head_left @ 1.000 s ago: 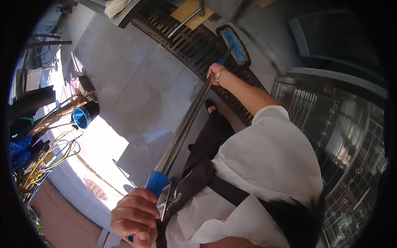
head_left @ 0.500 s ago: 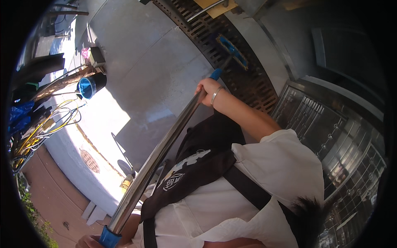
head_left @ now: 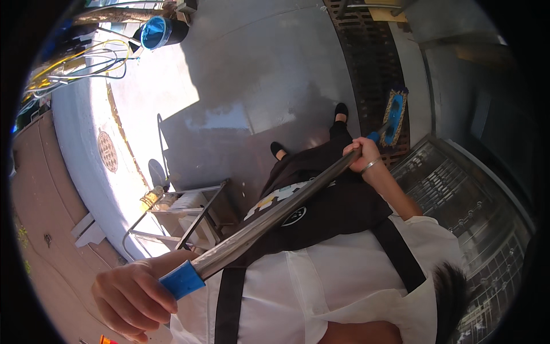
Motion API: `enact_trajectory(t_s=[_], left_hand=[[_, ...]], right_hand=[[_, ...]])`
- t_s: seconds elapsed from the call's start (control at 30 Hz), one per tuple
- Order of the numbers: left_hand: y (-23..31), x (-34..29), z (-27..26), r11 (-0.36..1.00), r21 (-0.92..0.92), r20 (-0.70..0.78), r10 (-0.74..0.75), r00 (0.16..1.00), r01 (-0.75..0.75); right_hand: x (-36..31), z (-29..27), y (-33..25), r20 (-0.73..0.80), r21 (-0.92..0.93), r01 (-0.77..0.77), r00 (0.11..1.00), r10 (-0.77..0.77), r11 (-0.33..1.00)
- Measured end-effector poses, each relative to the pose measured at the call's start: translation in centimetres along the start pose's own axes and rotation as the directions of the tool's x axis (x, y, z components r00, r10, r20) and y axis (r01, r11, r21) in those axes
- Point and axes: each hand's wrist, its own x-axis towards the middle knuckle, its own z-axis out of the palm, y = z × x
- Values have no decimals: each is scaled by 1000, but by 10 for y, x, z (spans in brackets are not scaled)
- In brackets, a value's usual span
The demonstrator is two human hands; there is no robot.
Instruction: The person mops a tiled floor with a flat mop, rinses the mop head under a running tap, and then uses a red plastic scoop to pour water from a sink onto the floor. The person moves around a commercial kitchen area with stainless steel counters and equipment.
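A flat mop (head_left: 286,215) with a shiny metal pole slants across the front of my body. My left hand (head_left: 134,298), at the lower left, is closed around the blue grip at its upper end. Farther along the pole, my right hand (head_left: 362,155), with a silver bangle at the wrist, grips it just above a blue collar (head_left: 373,137). Beyond that, the blue mop head (head_left: 393,119) with its fringed pad lies at the slotted drain grate (head_left: 378,69). A dark apron (head_left: 344,209) covers my front below the pole.
Smooth grey floor (head_left: 258,63) spreads ahead of my black shoes. A metal-framed cart (head_left: 200,215) stands close on the left. Farther left are a blue-lined bucket (head_left: 154,33), coiled yellow and white hoses (head_left: 86,66) and a kerb (head_left: 80,143). Metal panelling (head_left: 475,212) borders the right.
The view has turned, shifting the mop head right and lower in the picture. My left hand has come up more fully into view. Both hands keep hold of the mop.
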Motion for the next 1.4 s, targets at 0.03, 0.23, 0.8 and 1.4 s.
enact_trajectory(t_s=[0.03,0.23,0.8,1.4], left_hand=[[20,-26,-7,1000,14,-5,-19,1000,19],[150,-176,-44,996,88,-128,5,992,7],[295,-388,186,710,702,-510,436,742,65],[196,-482,476,294,861,-443,834,329,414]], right_hand=[[0,-4,24,18,-16,28,999,-27,999],[22,-7,186,-17,-124,-87,996,86,988],[31,23,446,46,-843,-65,980,192,535],[45,-160,662,-102,-983,-128,976,192,131]])
